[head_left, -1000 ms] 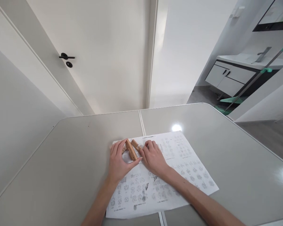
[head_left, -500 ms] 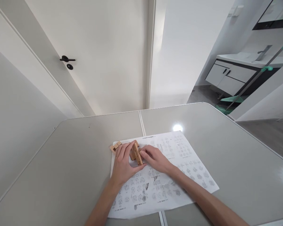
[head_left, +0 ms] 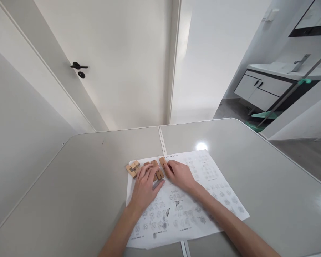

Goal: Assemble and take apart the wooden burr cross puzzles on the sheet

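Observation:
My left hand (head_left: 144, 187) lies over a small group of wooden puzzle pieces (head_left: 159, 174), its thumb stretched out to the right and its fingers apart. The fingertips touch the pieces and partly hide them. My right hand (head_left: 181, 175) is closed, pinching a wooden puzzle piece (head_left: 163, 161) at the right side of the group. That piece stands a little apart from the others and tilts away to the upper left. Left of my left hand sits a cluster of notched wooden blocks (head_left: 131, 170). Under everything is a creased white sheet (head_left: 203, 228) printed with small diagrams.
The grey folding table (head_left: 77, 192) has a seam down its middle and a raised rim. Beyond it stand a closed door with a black handle (head_left: 79, 66) and a white wall. At the right are a washbasin cabinet (head_left: 262, 87) and a green-and-grey pole.
The upright wooden piece between my hands has come down, and several pieces now lie spread on the sheet. My right hand has drawn one piece to the right; my left hand has flattened.

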`<state>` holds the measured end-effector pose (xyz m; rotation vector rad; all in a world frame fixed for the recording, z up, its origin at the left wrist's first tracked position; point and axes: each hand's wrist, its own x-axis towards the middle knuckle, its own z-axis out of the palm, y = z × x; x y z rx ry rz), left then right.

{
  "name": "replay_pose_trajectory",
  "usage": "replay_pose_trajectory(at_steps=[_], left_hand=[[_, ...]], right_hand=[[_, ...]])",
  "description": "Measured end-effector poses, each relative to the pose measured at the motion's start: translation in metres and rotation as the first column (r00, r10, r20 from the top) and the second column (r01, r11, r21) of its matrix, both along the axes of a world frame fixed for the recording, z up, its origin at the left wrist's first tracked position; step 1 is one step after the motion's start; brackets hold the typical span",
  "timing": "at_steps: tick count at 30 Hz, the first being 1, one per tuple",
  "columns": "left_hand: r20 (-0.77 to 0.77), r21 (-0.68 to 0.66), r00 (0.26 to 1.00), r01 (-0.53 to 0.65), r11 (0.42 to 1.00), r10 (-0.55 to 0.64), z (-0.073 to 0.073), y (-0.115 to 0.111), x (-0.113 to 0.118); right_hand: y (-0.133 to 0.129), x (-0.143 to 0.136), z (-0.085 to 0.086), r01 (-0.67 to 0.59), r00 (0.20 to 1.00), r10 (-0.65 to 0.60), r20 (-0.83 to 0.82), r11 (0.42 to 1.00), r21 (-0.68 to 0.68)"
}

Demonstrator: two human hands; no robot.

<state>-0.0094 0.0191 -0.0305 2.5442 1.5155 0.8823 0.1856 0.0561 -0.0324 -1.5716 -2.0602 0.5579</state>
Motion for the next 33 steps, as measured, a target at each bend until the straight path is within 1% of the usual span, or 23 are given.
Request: replay_pose_trajectory(at_steps=[3, 6, 9, 12, 15, 18, 20, 22, 24, 25, 26, 27, 28, 30, 33], left_hand=[[0.019, 0.015, 0.999, -0.041, 0.999, 0.041, -0.003, 0.001, -0.001], [0.033, 0.02, 0.998, -0.058, 0.998, 0.057, -0.005, 0.002, -0.003], [0.052, 0.023, 0.997, -0.059, 0.998, 0.058, -0.006, 0.003, -0.005], [0.066, 0.003, 0.997, -0.047, 0.999, 0.047, -0.005, 0.003, -0.005], [0.086, 0.012, 0.994, -0.068, 0.998, 0.066, -0.001, 0.003, -0.007], [0.125, 0.062, 0.984, -0.135, 0.989, 0.127, 0.004, 0.008, -0.016], [0.162, 0.098, 0.97, -0.201, 0.975, 0.184, 0.008, 0.015, -0.03], [0.195, 0.091, 0.947, -0.278, 0.956, 0.257, 0.011, 0.024, -0.05], [0.208, 0.047, 0.921, -0.344, 0.938, 0.328, 0.012, 0.031, -0.073], [0.218, -0.001, 0.901, -0.384, 0.924, 0.375, 0.012, 0.033, -0.084], [0.242, -0.08, 0.867, -0.429, 0.9, 0.435, 0.012, 0.035, -0.094], [0.287, -0.179, 0.812, -0.476, 0.861, 0.509, 0.012, 0.035, -0.101], [0.316, -0.25, 0.77, -0.496, 0.831, 0.555, 0.012, 0.035, -0.106], [0.339, -0.319, 0.729, -0.505, 0.802, 0.594, 0.012, 0.035, -0.11], [0.333, -0.32, 0.744, -0.489, 0.811, 0.58, 0.011, 0.034, -0.107]], right_hand=[[0.007, -0.009, -0.003, 0.005, 0.998, -0.005, 0.065, 1.0, -0.002], [0.013, -0.014, -0.003, 0.004, 0.995, -0.003, 0.096, 1.0, -0.005], [0.015, -0.014, 0.001, -0.012, 0.996, 0.012, 0.093, 1.0, 0.002], [0.01, -0.01, 0.004, -0.03, 0.997, 0.029, 0.071, 0.999, 0.016], [-0.002, 0.001, 0.006, -0.06, 0.998, 0.06, -0.004, 0.998, 0.035], [-0.018, 0.021, 0.005, -0.133, 0.975, 0.14, -0.172, 0.99, 0.054], [-0.029, 0.038, 0.004, -0.169, 0.958, 0.17, -0.23, 0.985, 0.025], [-0.037, 0.055, 0.002, -0.188, 0.944, 0.172, -0.281, 0.982, -0.029], [-0.042, 0.069, -0.001, -0.175, 0.931, 0.135, -0.339, 0.98, -0.091], [-0.043, 0.074, -0.002, -0.162, 0.921, 0.106, -0.374, 0.979, -0.121], [-0.043, 0.078, -0.003, -0.144, 0.91, 0.073, -0.408, 0.978, -0.147], [-0.043, 0.08, -0.004, -0.126, 0.897, 0.039, -0.44, 0.978, -0.169], [-0.042, 0.082, -0.005, -0.108, 0.885, 0.009, -0.466, 0.976, -0.187], [-0.04, 0.083, -0.006, -0.078, 0.867, -0.037, -0.497, 0.975, -0.209], [-0.038, 0.081, -0.007, -0.062, 0.859, -0.067, -0.508, 0.97, -0.234]])
